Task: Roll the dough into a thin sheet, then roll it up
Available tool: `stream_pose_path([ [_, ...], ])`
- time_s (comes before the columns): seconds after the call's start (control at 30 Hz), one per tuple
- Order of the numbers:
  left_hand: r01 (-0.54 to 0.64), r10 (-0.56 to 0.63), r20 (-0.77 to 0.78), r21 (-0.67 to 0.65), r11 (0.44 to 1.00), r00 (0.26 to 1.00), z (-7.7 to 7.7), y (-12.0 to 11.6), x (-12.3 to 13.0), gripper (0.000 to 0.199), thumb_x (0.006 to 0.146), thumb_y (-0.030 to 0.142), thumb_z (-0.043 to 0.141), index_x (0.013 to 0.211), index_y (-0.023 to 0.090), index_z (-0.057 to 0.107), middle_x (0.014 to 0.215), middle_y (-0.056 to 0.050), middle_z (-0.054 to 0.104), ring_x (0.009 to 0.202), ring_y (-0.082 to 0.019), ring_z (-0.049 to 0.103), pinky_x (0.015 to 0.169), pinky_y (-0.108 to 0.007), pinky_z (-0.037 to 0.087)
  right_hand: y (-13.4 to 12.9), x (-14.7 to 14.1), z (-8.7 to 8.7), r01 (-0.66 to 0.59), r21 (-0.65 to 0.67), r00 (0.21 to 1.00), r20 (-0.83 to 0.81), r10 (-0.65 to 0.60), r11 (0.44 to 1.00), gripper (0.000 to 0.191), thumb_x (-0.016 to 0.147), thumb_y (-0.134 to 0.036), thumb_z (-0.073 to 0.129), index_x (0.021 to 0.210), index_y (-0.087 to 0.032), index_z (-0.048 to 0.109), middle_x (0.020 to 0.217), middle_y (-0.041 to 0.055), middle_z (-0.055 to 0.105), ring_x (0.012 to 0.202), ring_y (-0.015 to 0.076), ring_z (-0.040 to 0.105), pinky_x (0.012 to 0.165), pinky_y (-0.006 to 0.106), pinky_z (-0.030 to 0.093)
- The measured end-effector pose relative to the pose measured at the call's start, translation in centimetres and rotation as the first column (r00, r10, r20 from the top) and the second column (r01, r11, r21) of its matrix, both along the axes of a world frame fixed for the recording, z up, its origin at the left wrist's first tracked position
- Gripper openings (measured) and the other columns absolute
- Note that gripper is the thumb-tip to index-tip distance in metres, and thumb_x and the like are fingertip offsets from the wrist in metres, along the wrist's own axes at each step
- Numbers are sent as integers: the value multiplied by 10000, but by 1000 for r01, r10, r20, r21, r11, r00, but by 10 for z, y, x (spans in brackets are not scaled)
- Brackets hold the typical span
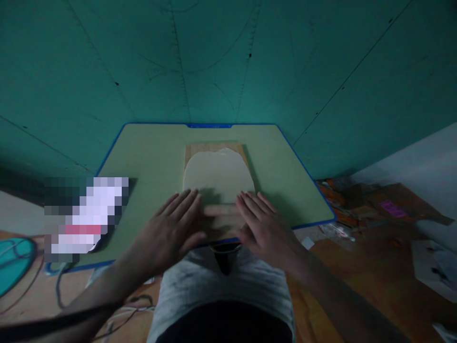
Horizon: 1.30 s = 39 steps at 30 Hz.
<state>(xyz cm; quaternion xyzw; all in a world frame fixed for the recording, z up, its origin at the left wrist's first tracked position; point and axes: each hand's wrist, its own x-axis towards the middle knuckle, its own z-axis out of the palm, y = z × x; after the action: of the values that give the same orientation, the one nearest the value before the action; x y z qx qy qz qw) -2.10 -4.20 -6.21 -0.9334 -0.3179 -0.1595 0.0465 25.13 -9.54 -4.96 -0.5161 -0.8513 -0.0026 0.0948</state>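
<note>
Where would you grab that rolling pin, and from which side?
Probably by the bare middle of the rolling pin, coming from above and pinching across it. It lies crosswise as a slim, straight bar, and the flat left hand and right hand seem to cover its ends, leaving only that middle stretch showing.

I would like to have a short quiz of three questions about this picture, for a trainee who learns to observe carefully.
1. Multiple choice: On what do the left hand and the right hand both rest?
A) a knife
B) a rolling pin
C) a spoon

2. True or false: Bare wood shows at the far corners of the wooden board, beyond the pale, dough-like sheet.

3. Fill in the missing word: The table has a light green top and a ____ edge.

Key: 1. B; 2. True; 3. blue
</note>
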Motion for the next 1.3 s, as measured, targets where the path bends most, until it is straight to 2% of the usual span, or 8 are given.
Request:
stream_pose_path([
  [0.1,-77,75,-20,-125,989,997,3,57,17,689,1059,505,204,1502,26,424,1537,-242,468,1485,-345,370,1183,-540,367,47,2,5,57,-3,998,15,-57,998,627,1019,-410,457,1513,-24,427,1598,226,388,1506,325,340,1249,529,265],
  [0.2,-168,163,-42,-152,974,986,6,83,29,683,1058,494,207,1445,3,485,1533,-246,473,1496,-351,344,1210,-548,313,61,1,8,53,-62,998,24,-51,997,657,997,-414,511,1497,6,441,1605,243,362,1516,340,312,1247,519,276],
  [0.3,-132,126,-52,-148,980,991,6,62,20,677,1052,503,254,1447,2,481,1554,-243,446,1508,-339,322,1229,-514,306,33,-2,10,-31,-109,999,7,32,994,671,982,-380,524,1508,22,417,1595,237,382,1498,322,357,1239,479,318],
  [0.53,-34,33,-36,-48,998,999,9,-31,-24,770,1022,481,385,1617,61,135,1662,-199,255,1552,-299,217,1263,-469,250,-40,-8,16,-199,-85,980,-40,196,976,605,970,-309,491,1519,-62,436,1609,134,404,1455,272,436,1178,419,432],
  [0.67,-36,31,-59,-91,995,998,9,1,-11,777,1029,560,320,1619,87,140,1634,-205,319,1529,-319,282,1223,-504,334,-3,-3,13,-183,-99,983,-32,180,978,607,979,-309,486,1516,-30,433,1589,190,419,1450,295,443,1201,440,396],
  [0.83,-108,98,-72,-150,983,993,10,53,12,800,1017,641,226,1521,39,383,1584,-236,402,1513,-365,302,1220,-546,319,43,0,9,-49,-127,999,-10,48,991,719,959,-440,556,1507,7,424,1579,251,404,1473,344,399,1209,500,368],
  [1.13,-42,39,-29,-87,995,999,7,-35,-24,840,996,561,414,1611,47,162,1633,-217,325,1527,-328,287,1260,-499,248,-41,-16,9,-106,7,994,-5,106,994,643,974,-400,542,1493,-30,457,1566,191,457,1407,309,496,1122,441,488],
  [1.3,-35,28,-65,-109,993,998,8,2,-12,798,1016,586,351,1596,55,220,1615,-225,352,1524,-322,297,1225,-492,328,-3,-9,7,-97,-44,995,-3,97,994,637,991,-399,518,1503,-25,449,1556,221,456,1430,328,466,1174,473,428],
])
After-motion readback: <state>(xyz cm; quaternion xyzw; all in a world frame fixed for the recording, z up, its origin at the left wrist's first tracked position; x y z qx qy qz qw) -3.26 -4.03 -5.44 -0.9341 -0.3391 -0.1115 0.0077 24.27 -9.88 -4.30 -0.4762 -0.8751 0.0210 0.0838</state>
